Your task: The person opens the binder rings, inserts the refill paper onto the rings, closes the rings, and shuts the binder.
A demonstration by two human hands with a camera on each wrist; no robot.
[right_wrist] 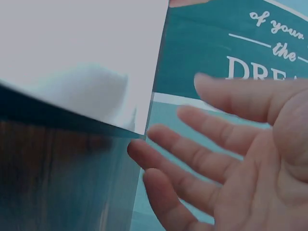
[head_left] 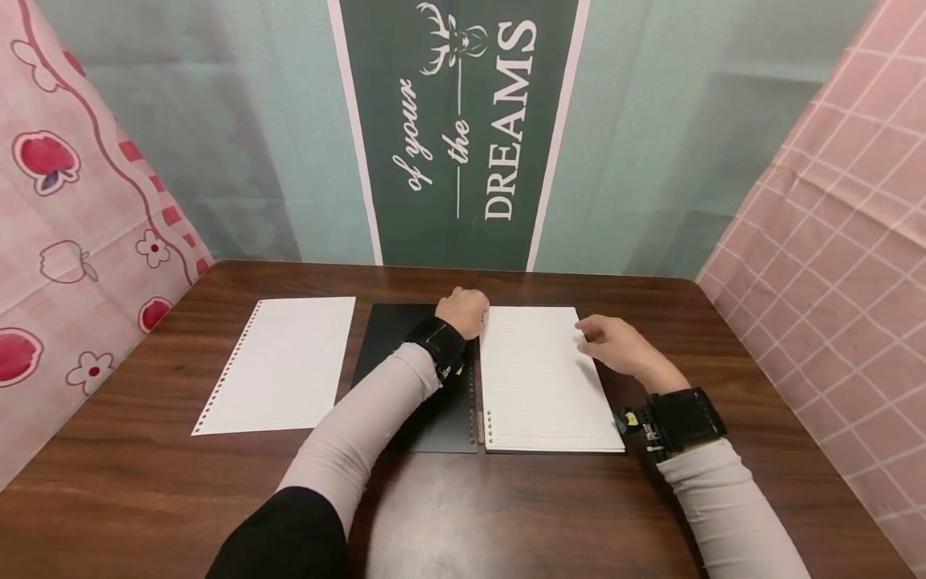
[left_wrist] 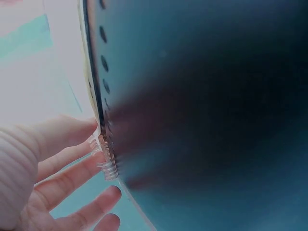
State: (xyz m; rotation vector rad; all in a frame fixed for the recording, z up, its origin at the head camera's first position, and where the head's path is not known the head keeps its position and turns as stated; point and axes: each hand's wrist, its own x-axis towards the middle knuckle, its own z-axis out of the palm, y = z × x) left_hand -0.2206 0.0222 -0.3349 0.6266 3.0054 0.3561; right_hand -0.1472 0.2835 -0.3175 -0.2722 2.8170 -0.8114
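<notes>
I sit at a dark brown wooden table (head_left: 145,482) with an open loose-leaf binder lying near the middle of its far edge. The binder's black plastic cover (head_left: 405,354) lies flat on the left, and a stack of white lined paper (head_left: 538,378) sits on the right, joined along a row of clear plastic binding rings (left_wrist: 107,159) down the centre. My left hand (head_left: 463,312) rests at the top end of the ring spine, fingers curled loosely onto it; in the left wrist view, my fingers (left_wrist: 67,175) touch the clear rings without closing round them. My right hand (head_left: 618,346) hovers at the right edge of the lined stack, near its far corner, fingers relaxed and spread, holding nothing; I cannot tell whether it touches the paper. A single loose white punched sheet (head_left: 282,362) lies by itself toward the table's left edge, just beside the black cover
</notes>
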